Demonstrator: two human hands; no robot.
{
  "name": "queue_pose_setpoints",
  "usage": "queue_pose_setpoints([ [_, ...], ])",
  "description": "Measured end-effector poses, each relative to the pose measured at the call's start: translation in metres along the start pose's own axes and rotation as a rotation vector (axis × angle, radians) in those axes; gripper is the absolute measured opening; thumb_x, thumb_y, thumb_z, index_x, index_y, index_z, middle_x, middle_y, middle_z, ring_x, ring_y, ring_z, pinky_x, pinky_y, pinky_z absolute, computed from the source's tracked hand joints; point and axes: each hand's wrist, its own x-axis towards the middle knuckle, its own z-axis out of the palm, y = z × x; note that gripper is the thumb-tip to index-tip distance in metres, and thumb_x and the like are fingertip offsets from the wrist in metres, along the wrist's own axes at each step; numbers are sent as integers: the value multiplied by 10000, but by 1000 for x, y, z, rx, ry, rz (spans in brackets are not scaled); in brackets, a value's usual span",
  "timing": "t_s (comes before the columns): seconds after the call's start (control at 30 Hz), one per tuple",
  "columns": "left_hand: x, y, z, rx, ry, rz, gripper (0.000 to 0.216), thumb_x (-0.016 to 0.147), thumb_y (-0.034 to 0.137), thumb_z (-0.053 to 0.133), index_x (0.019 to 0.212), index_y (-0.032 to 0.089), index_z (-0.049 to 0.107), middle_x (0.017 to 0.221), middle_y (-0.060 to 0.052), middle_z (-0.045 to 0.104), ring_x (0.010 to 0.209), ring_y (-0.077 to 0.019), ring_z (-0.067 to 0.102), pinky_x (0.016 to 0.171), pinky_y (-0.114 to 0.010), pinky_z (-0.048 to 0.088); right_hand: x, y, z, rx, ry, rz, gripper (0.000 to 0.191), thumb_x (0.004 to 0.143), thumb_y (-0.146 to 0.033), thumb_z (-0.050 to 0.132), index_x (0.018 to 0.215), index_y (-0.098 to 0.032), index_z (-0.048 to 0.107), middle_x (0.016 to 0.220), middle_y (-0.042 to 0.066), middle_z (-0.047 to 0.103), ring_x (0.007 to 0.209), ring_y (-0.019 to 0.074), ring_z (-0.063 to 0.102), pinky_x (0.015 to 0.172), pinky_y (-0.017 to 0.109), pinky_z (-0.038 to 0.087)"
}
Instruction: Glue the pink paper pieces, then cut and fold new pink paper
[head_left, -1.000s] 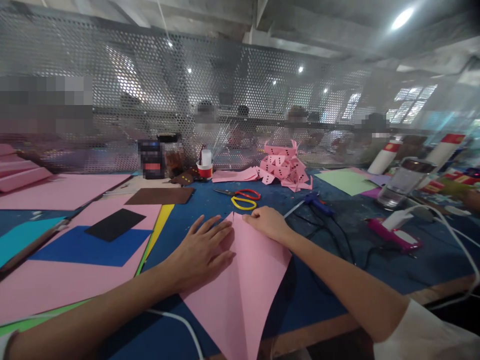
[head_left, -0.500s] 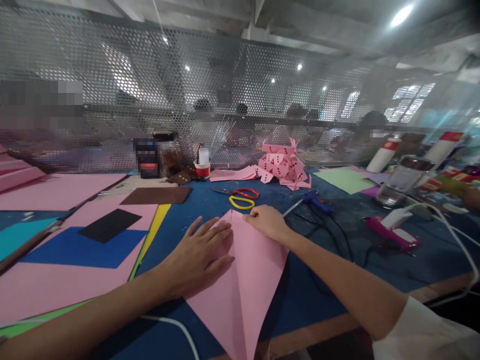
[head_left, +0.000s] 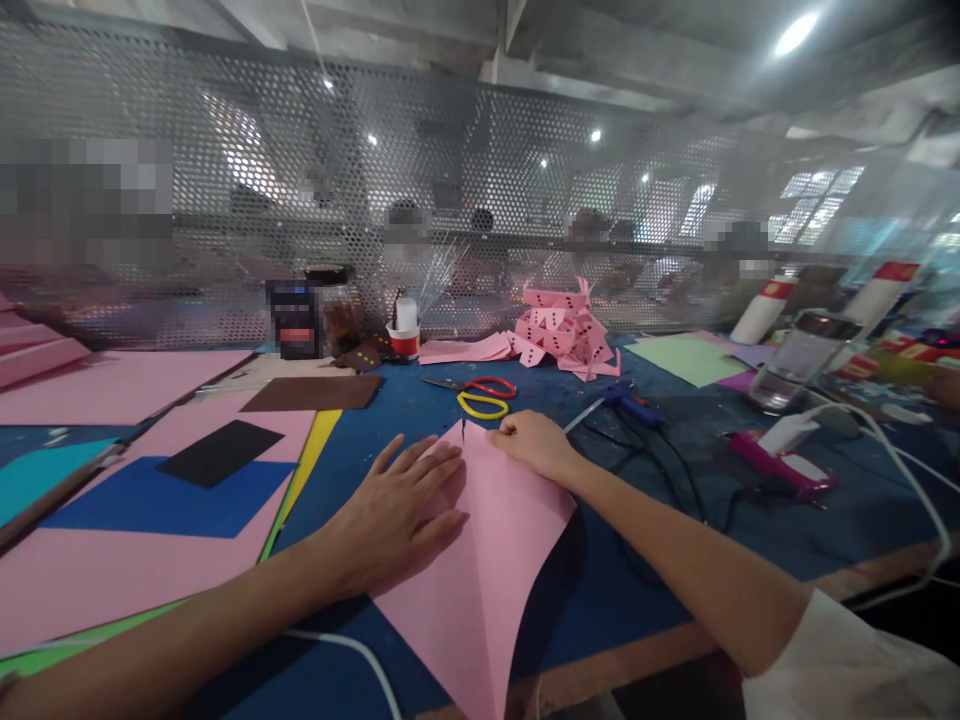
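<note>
A sheet of pink paper (head_left: 495, 560) lies in front of me with a crease down its middle, its near tip reaching past the table edge. My left hand (head_left: 409, 510) rests flat on the left half, fingers spread. At the upper right edge, my right hand (head_left: 536, 445) has its fingers curled closed on the paper, and that half bows up off the table. Just beyond the far tip lie scissors (head_left: 484, 398) with one red and one yellow handle loop. A blue glue gun (head_left: 634, 405) is right of my right hand.
Coloured sheets, with a blue sheet (head_left: 172, 500) on top, cover the left side. Pink cut pieces (head_left: 566, 330) are heaped at the back, near a paper cup (head_left: 405, 340). On the right stand a magenta glue gun (head_left: 780, 470), cables and a clear bottle (head_left: 802, 360). A perforated screen (head_left: 465, 160) rises behind.
The right edge of the pink paper bends a little more. Both hands keep their places on the sheet, and the view has shifted slightly.
</note>
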Motion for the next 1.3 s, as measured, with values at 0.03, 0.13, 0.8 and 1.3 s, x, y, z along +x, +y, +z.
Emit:
queue_pose_setpoints([
  [0.03,0,-1,0,-1,-1,0,616,975,610,381,1499,287,393,1570,-5,425,1476,-293,292,1221,-549,115,0,1,-1,7,-7,-2,353,884,-472,545,690,-215,690,736,22,714,735,175,653,574,254,325],
  [0.13,0,-3,0,5,-2,-11,613,976,612,378,1496,289,398,1566,-1,430,1479,-302,284,1217,-566,97,-2,3,-6,28,-31,-11,430,890,-563,525,691,-218,686,727,11,712,704,170,645,559,256,320],
  [0.8,0,-1,-1,10,-2,-31,600,964,624,395,1451,276,452,1550,-30,453,1468,-310,308,1209,-570,146,-2,3,-3,16,-30,1,264,826,-428,584,696,-225,691,799,23,738,782,202,657,582,262,325],
  [1.3,0,-4,-1,31,30,-40,595,965,618,403,1462,294,446,1535,-7,475,1477,-319,285,1205,-594,126,-1,8,-4,25,-21,-24,369,870,-543,553,729,-228,684,823,18,740,786,194,660,591,260,325],
])
